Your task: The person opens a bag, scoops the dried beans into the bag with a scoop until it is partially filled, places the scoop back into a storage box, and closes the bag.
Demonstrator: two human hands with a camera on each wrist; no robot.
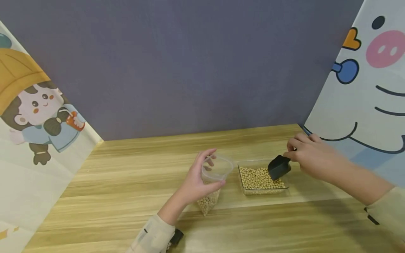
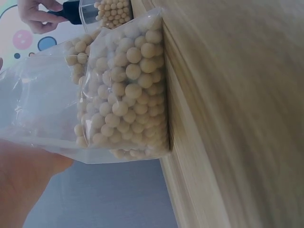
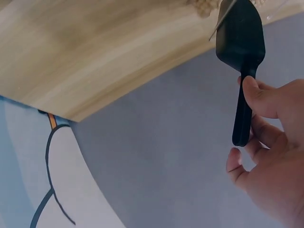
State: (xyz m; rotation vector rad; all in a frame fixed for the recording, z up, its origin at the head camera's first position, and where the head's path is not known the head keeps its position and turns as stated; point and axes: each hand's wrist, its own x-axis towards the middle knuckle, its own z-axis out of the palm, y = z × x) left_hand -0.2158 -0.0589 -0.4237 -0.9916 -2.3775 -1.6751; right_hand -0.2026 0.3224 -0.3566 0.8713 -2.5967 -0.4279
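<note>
A clear plastic bag (image 1: 209, 200) stands on the table, its mouth wide and its lower part filled with round, pale yellow beans (image 2: 128, 90). My left hand (image 1: 199, 179) holds the bag near its mouth, fingers on the far side and thumb on the near side. To its right is a clear rectangular container (image 1: 264, 191) of similar beans. My right hand (image 1: 308, 153) grips the handle of a black scoop (image 1: 279, 167), whose blade tilts down into the container at its right side. In the right wrist view, thumb and fingers pinch the scoop's handle (image 3: 243, 114). What the blade carries is hidden.
The wood-grain table (image 1: 126, 186) runs back to a plain grey-blue wall panel (image 1: 202, 70). Side panels with cartoon prints stand at left (image 1: 47, 116) and right (image 1: 373, 95); the right forearm lies near the right one.
</note>
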